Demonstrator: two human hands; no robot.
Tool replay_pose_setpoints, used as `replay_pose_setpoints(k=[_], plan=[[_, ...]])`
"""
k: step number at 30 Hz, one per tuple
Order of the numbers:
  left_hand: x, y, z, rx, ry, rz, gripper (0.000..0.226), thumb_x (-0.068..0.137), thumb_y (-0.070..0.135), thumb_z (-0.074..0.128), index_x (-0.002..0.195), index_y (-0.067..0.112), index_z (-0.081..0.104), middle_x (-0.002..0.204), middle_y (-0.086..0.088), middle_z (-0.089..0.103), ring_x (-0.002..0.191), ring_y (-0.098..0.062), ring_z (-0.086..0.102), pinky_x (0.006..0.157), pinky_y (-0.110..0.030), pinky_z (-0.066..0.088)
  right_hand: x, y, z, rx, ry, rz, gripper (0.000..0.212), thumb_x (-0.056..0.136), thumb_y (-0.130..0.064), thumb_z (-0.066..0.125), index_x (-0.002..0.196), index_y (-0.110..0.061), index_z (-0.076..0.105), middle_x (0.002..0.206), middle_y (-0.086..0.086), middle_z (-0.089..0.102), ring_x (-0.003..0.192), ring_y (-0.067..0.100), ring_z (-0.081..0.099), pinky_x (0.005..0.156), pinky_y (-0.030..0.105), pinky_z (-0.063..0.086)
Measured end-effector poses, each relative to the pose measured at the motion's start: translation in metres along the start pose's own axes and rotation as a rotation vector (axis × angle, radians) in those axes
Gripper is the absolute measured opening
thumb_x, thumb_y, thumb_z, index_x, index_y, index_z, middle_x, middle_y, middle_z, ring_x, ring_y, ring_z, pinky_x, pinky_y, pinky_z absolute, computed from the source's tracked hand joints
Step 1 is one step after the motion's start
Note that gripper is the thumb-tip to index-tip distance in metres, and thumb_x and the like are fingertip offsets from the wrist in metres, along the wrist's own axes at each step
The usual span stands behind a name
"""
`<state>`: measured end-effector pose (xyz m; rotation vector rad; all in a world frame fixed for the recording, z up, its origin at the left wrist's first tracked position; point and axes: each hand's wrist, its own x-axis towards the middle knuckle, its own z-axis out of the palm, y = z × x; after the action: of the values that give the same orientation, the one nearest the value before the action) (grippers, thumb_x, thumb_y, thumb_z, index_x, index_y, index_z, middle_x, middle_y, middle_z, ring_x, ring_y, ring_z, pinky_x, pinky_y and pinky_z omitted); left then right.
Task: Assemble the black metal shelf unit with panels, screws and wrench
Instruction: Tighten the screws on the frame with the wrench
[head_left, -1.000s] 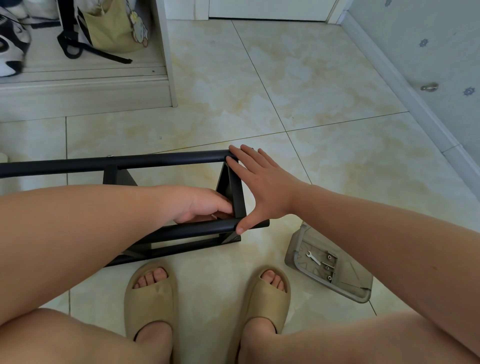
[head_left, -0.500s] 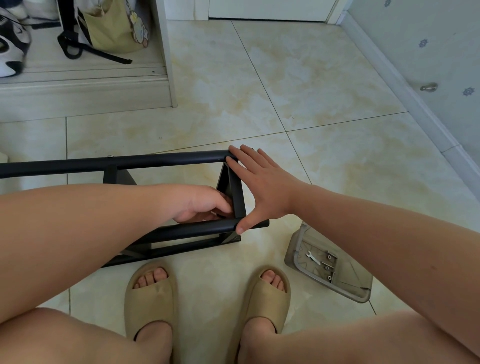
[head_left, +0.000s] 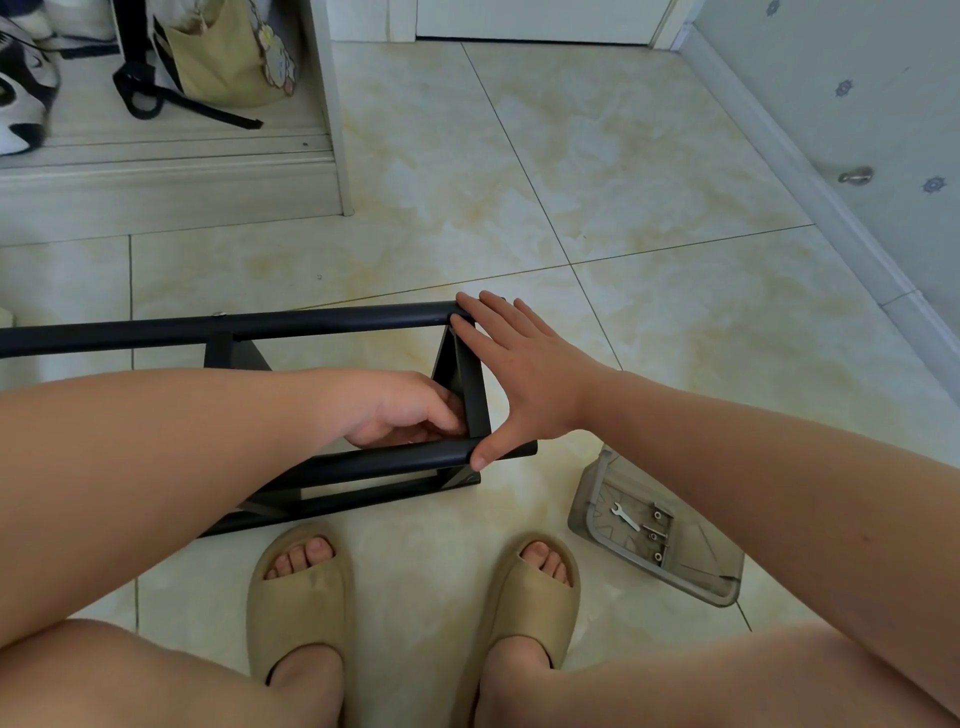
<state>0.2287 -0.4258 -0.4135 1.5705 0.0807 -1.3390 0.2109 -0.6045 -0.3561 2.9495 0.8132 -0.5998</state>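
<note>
The black metal shelf frame (head_left: 208, 327) lies on its side on the tiled floor in front of my feet. My right hand (head_left: 524, 374) is spread over its right end, with straight fingers on the upper rail and the thumb pressing the lower rail. My left hand (head_left: 400, 410) reaches inside the frame, its fingers curled against the inner face of the end panel (head_left: 470, 395); what they pinch is hidden. A small silver wrench (head_left: 625, 517) and a few screws (head_left: 655, 535) lie in a grey tray (head_left: 701, 566) on the floor to the right.
My feet in beige slippers (head_left: 301, 587) stand just below the frame. A white cabinet base (head_left: 156, 182) with a yellow bag (head_left: 223, 52) is at the back left. A wall with a metal door stopper (head_left: 854, 175) runs along the right.
</note>
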Motion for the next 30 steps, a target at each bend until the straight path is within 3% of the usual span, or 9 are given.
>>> replay_pose_setpoints(k=[3,7,13,17,22,26,30], plan=[[0.0017,-0.0018,0.0002,0.008,-0.002,-0.017,0.028,0.093,-0.003,0.053,0.114,0.005,0.069,0.107,-0.017,0.071,0.097,-0.025,0.066,0.094,-0.033,0.051,0.0003,0.0004,0.0001,-0.005,-0.003,0.001,0.149,0.057,-0.091,0.066,0.162,-0.012,-0.003,0.168,0.007,-0.017,0.155,0.026,-0.015,0.121,0.04,-0.013],[0.0038,-0.0025,0.0031,0.06,0.011,-0.022,0.029,0.094,0.011,0.06,0.122,0.009,0.067,0.114,-0.014,0.072,0.101,-0.025,0.067,0.098,-0.037,0.05,0.0002,0.0004,0.0002,-0.009,-0.004,0.001,0.149,0.056,-0.092,0.064,0.162,-0.012,-0.003,0.168,0.007,-0.017,0.155,0.025,-0.016,0.122,0.04,-0.013],[0.0065,-0.0025,0.0005,0.028,0.038,0.001,0.025,0.091,-0.002,0.056,0.112,0.003,0.068,0.099,-0.014,0.07,0.092,-0.026,0.067,0.094,-0.036,0.052,0.0007,0.0005,0.0008,-0.007,-0.003,0.003,0.149,0.055,-0.093,0.063,0.162,-0.012,-0.003,0.168,0.007,-0.016,0.155,0.026,-0.015,0.123,0.041,-0.011],[0.0044,-0.0003,-0.0003,0.03,0.022,-0.004,0.021,0.09,-0.005,0.056,0.099,0.008,0.069,0.088,-0.012,0.068,0.075,-0.02,0.065,0.073,-0.026,0.053,0.0002,0.001,0.0002,-0.005,-0.003,0.0,0.148,0.057,-0.092,0.064,0.162,-0.012,-0.003,0.168,0.007,-0.016,0.155,0.025,-0.015,0.122,0.04,-0.012],[0.0042,-0.0021,-0.0005,0.019,0.012,-0.053,0.027,0.095,0.012,0.058,0.119,0.008,0.069,0.117,-0.013,0.072,0.109,-0.029,0.067,0.104,-0.04,0.048,0.0007,0.0007,0.0001,-0.006,-0.006,0.0,0.149,0.056,-0.092,0.064,0.162,-0.012,-0.003,0.168,0.007,-0.016,0.155,0.025,-0.015,0.123,0.042,-0.012],[0.0031,-0.0002,0.0038,0.164,0.053,-0.025,0.026,0.094,0.015,0.061,0.119,0.012,0.068,0.112,-0.012,0.074,0.097,-0.024,0.069,0.095,-0.035,0.052,0.0002,0.0006,0.0004,0.002,-0.004,0.0,0.149,0.056,-0.092,0.065,0.162,-0.012,-0.003,0.168,0.006,-0.016,0.155,0.025,-0.016,0.123,0.042,-0.012],[0.0051,-0.0005,0.0019,0.065,0.033,0.002,0.02,0.093,0.002,0.058,0.108,0.008,0.07,0.097,-0.011,0.073,0.088,-0.023,0.069,0.094,-0.034,0.052,0.0007,0.001,0.0009,-0.004,-0.004,0.0,0.148,0.057,-0.092,0.065,0.162,-0.012,-0.004,0.168,0.006,-0.017,0.155,0.025,-0.016,0.123,0.042,-0.012]])
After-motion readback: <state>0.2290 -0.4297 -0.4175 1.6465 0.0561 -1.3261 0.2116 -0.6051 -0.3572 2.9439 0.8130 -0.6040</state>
